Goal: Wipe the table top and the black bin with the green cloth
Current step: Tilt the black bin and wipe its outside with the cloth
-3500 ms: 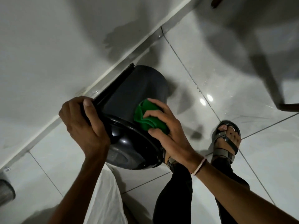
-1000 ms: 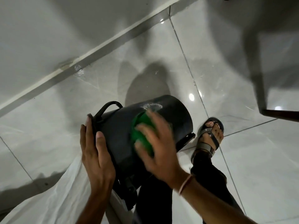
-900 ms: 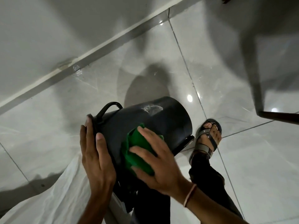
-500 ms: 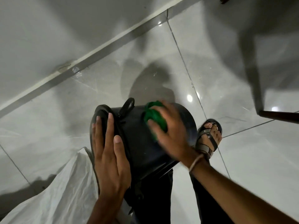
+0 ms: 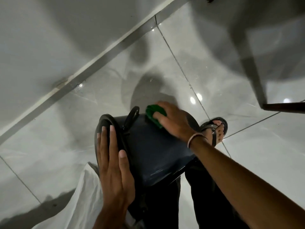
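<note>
The black bin [image 5: 156,151] is tipped over against my legs above the tiled floor, its rim toward the left and its loop handle [image 5: 131,117] sticking up. My left hand [image 5: 113,169] lies flat on the rim end, fingers straight, steadying the bin. On the bin's far upper side, my right hand [image 5: 175,123] presses the bunched green cloth [image 5: 152,114] against the wall. The table top is out of view.
A white sack [image 5: 79,200] hangs at my lower left. My sandalled foot [image 5: 214,129] stands right of the bin. A grey furniture leg [image 5: 252,71] and a dark bar [image 5: 283,107] are at the right. The wall's skirting [image 5: 82,75] runs diagonally behind.
My right hand slid the green cloth from the bin's near side up and over to its far side. The bin turned, bringing its handle up, and my left hand flattened on the rim.
</note>
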{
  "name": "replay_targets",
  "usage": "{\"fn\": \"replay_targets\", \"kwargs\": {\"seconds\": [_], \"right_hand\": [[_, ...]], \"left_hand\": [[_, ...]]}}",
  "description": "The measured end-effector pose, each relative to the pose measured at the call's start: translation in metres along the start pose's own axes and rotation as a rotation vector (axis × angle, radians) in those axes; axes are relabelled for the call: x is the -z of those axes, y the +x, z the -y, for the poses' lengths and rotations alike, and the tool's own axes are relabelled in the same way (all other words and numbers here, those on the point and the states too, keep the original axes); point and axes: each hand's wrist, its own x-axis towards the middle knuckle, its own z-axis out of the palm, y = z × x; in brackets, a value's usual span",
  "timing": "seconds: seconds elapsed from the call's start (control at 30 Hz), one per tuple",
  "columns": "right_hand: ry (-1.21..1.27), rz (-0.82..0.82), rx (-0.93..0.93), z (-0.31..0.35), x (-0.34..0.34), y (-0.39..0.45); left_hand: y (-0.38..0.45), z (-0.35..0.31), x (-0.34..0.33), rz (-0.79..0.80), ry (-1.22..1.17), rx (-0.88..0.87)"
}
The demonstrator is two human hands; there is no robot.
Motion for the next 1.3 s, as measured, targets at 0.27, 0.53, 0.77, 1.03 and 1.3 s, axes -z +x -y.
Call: {"fn": "replay_targets", "kwargs": {"seconds": [0.27,0.53,0.77,1.03,1.3], "right_hand": [[0.061,-0.043,0.095,-0.054,0.008,-0.081],[0.013,0.051,-0.048,0.018,-0.016,0.002],[0.055,-0.200,0.340,0.015,-0.078,-0.169],[0.125,-0.387,-0.249,-0.052,-0.006,-0.078],[0.262,-0.312,-0.051,0.000,0.002,-0.068]], "left_hand": [[-0.015,0.029,0.008,0.035,-0.064,-0.037],[-0.009,0.038,0.016,0.141,-0.013,-0.182],[-0.019,0.044,0.008,0.040,-0.044,-0.125],[0.003,0.022,0.025,0.284,0.085,-0.310],[0.048,-0.012,0.011,0.321,0.171,-0.509]]}}
